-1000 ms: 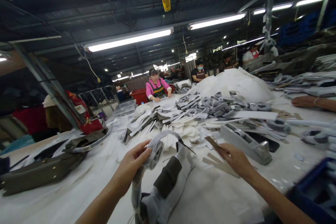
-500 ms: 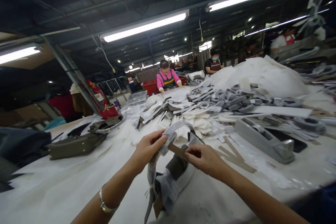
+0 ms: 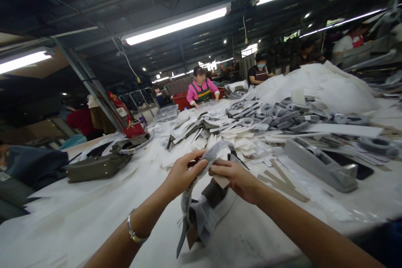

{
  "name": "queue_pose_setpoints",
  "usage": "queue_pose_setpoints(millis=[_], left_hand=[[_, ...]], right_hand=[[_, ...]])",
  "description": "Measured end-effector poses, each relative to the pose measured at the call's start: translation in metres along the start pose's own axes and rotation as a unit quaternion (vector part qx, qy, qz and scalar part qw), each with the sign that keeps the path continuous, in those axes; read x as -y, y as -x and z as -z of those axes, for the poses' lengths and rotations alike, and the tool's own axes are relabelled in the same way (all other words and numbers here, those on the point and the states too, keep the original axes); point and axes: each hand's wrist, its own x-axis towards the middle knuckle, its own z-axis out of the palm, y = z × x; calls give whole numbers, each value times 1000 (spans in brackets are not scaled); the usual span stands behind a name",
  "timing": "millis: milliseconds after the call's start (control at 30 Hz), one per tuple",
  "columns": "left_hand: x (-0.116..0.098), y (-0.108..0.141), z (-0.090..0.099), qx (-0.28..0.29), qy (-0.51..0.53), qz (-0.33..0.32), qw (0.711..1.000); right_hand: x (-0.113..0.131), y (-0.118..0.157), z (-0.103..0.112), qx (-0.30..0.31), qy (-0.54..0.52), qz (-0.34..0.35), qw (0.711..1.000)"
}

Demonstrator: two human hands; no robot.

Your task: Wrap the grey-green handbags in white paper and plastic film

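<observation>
A wrapped grey strap [image 3: 216, 150] arches up from a dark bag piece [image 3: 213, 194] on the white-covered table. My left hand [image 3: 185, 173] pinches the strap's left side between thumb and fingers; a silver bangle is on that wrist. Against the strap, my right hand [image 3: 234, 178] holds a brown strip [image 3: 220, 181], its fingers close to my left fingertips. Clear plastic and white tissue wrap parts of the piece below my hands, and a brown tag hangs at its lower end.
An olive bag [image 3: 96, 168] lies left. Ahead are piled white sheets and wrapped grey straps [image 3: 282, 113]. A grey tape dispenser [image 3: 320, 165], a dark phone-like slab [image 3: 351, 165] and brown strips [image 3: 284, 184] lie right. A person in pink [image 3: 202, 90] works across the table.
My right hand has moved up and left, bringing the brown strip against the strap near my left fingers. The view has shifted slightly.
</observation>
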Motion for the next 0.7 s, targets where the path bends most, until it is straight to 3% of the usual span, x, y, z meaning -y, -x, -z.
queue_pose_setpoints(millis=[233, 433, 533, 600, 700], left_hand=[[2, 1, -3, -6, -15, -72, 997], [2, 8, -7, -59, -81, -96, 990], [5, 11, -7, -87, -53, -46, 994], [6, 12, -8, -110, 28, 23, 993], [2, 14, -11, -118, 183, 112, 969]], right_hand=[[-2, 0, -12, -36, -15, 11, 999], [-8, -2, -23, -80, -58, 44, 994], [-10, -2, -23, -70, -47, 56, 995], [-11, -2, -21, -61, -37, 58, 996], [-9, -4, -20, -49, -30, 62, 996]])
